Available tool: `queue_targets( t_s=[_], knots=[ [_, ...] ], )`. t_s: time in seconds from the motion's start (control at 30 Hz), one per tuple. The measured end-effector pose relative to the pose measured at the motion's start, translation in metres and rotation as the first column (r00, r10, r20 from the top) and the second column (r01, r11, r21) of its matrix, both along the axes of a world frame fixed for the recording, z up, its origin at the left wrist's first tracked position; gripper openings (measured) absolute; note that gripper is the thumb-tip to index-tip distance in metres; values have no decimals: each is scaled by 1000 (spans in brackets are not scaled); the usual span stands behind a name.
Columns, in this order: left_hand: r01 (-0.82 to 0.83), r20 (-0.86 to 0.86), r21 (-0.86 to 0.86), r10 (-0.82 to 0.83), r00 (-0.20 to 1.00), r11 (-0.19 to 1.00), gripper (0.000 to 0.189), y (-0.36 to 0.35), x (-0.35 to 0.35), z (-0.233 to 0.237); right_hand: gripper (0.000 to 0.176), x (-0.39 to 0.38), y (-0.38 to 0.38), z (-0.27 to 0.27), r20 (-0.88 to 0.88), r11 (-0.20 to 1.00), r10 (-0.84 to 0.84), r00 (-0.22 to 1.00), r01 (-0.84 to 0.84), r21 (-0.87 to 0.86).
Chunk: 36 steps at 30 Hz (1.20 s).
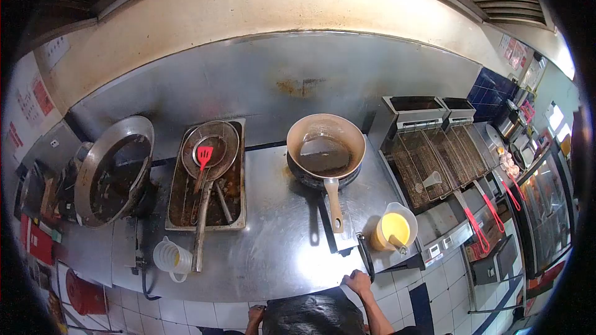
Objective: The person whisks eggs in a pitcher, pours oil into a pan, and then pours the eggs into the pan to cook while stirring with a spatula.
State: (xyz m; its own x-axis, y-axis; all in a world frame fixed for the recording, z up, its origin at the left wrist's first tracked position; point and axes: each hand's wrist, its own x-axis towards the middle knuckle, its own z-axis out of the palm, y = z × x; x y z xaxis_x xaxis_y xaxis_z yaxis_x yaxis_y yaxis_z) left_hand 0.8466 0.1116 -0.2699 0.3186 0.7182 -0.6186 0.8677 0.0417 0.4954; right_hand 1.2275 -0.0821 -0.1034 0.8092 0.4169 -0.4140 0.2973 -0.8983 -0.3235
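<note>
My right hand [358,282] is at the front edge of the steel counter, below a black hose, with its fingers curled closed. Whatever it grips, if anything, is hidden. Low beside the dark apron, my left hand [256,315] hangs below the counter edge; its fingers are too small to make out. A deep beige pan [326,121] with a long handle stands on a burner, dark liquid in its bottom. Right of it is a clear plastic jug [399,234] of yellow liquid with a utensil in it.
At left stand a large wok [144,130] and a rectangular tray [240,208] holding a strainer [231,142] and a red slotted spatula [204,156]. A white measuring jug [166,255] sits near the front edge. Fryer baskets [428,161] with red handles are at right.
</note>
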Motion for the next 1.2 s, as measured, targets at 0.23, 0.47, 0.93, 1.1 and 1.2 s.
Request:
queue_targets(
  t_s=[0.23,0.47,0.93,1.1,1.2],
  knots=[
    [-10,-17,-73,9,1000,997,37,0,4,20,43,-1,0,4,-17,1000,-12,1000,12,13],
    [83,-15,-40,-83,996,996,37,2,0,3,42,-1,1,6,-26,1000,-22,999,22,13],
    [95,9,-37,-94,996,995,27,0,-1,-11,42,-2,0,4,-27,998,-44,999,45,42],
    [288,22,89,-291,957,954,31,0,-13,-38,43,-3,1,8,-37,997,-55,998,57,51],
    [149,-6,8,-149,989,989,33,0,-15,-52,42,-3,0,5,-40,997,-54,998,55,45]
  ],
)
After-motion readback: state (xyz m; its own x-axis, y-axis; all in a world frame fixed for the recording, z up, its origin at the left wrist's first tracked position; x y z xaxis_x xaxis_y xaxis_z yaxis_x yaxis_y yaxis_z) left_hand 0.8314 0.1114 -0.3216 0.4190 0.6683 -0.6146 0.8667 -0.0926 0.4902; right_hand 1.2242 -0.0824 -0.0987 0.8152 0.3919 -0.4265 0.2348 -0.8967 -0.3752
